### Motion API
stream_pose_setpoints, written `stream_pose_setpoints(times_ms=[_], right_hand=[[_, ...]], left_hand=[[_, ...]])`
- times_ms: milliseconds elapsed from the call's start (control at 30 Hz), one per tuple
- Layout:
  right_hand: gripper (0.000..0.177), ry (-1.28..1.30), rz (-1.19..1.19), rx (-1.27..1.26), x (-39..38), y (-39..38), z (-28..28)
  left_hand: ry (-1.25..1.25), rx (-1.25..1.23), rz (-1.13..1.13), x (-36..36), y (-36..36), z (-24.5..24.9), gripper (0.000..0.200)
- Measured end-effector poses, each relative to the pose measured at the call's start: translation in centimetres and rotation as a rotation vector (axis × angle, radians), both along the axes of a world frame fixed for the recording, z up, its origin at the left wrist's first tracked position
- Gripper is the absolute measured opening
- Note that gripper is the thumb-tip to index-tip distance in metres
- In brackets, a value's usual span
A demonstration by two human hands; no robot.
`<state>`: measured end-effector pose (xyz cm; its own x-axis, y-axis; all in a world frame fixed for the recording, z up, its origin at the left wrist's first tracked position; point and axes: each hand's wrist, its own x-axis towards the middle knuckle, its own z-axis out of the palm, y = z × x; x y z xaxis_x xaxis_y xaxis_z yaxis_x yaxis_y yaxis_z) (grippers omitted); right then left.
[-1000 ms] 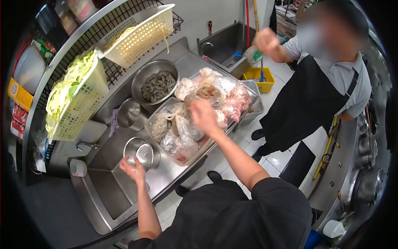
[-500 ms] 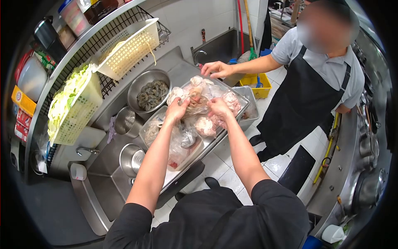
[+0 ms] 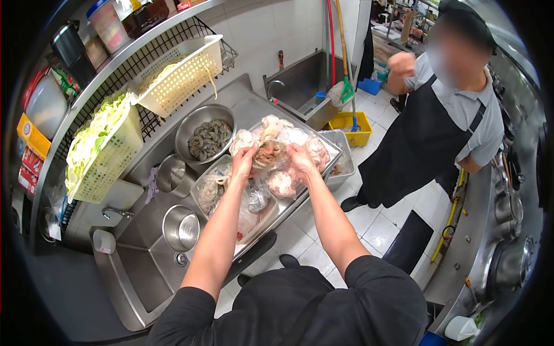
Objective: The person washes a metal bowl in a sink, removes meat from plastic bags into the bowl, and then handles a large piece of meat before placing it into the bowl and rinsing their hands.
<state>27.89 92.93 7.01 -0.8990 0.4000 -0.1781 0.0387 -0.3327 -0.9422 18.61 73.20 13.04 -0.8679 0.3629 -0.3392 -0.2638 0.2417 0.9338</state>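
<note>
Grip of left hand [image 3: 244,161] and right hand [image 3: 301,158] is clamped on the clear bag [image 3: 269,155] among pale bagged pieces [image 3: 283,184], the co-worker's hand [image 3: 402,64] now raised away, so these two alone handle it.

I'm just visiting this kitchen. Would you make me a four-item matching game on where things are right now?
Things:
1. grey shrimp
2. leafy greens
3. clear bag with brownish contents
4. yellow bucket

Places:
A. standing on the tiled floor
B. between the person's left hand and right hand
C. in a round steel bowl
D. piled in a pale perforated basket

Right pairs: 1-C, 2-D, 3-B, 4-A.
</note>
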Motion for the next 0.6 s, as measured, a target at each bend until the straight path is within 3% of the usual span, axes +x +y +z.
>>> stream_pose_setpoints(times_ms=[33, 100, 233, 267, 300, 367, 433, 467, 500, 600], right_hand=[[0.018, 0.001, -0.001, 0.005, 0.2, -0.2, -0.1], [0.016, 0.116, -0.078, -0.241, 1.0, -1.3, 1.7], [0.015, 0.125, -0.135, -0.235, 1.2, -2.3, 3.8], [0.015, 0.209, -0.084, -0.249, 0.9, -2.7, 3.9], [0.015, 0.296, -0.035, -0.270, 0.6, -3.3, 3.9], [0.026, 0.271, 0.001, -0.053, 0.1, -4.7, 5.6], [0.033, 0.189, -0.056, 0.200, -0.7, -7.1, 7.0], [0.033, 0.194, 0.059, 0.244, -1.9, -7.4, 7.6], [0.031, 0.173, -0.067, 0.279, -3.4, -9.0, 6.9], [0.027, 0.282, 0.007, 0.323, -4.4, -13.0, 10.4]], left_hand=[[0.001, 0.005, -0.001, 0.2, -0.1, -0.3, 0.059], [0.069, 0.089, 0.049, 1.0, -0.5, -0.7, 0.051], [0.141, 0.170, 0.071, 1.5, -1.9, 0.4, 0.038], [0.126, 0.176, 0.081, 2.4, -2.5, 2.6, 0.037], [0.132, 0.169, 0.074, 1.3, -3.3, 1.7, 0.037], [0.471, 0.117, 0.092, -1.5, -5.2, -0.8, 0.039], [0.251, 0.236, 0.045, 0.2, -7.3, 3.8, 0.038], [0.212, 0.317, 0.040, 1.5, -8.1, 6.2, 0.036], [0.162, 0.308, 0.063, 0.9, -9.5, 6.3, 0.036], [0.030, 0.401, 0.149, -0.1, -13.7, 7.5, 0.035]])
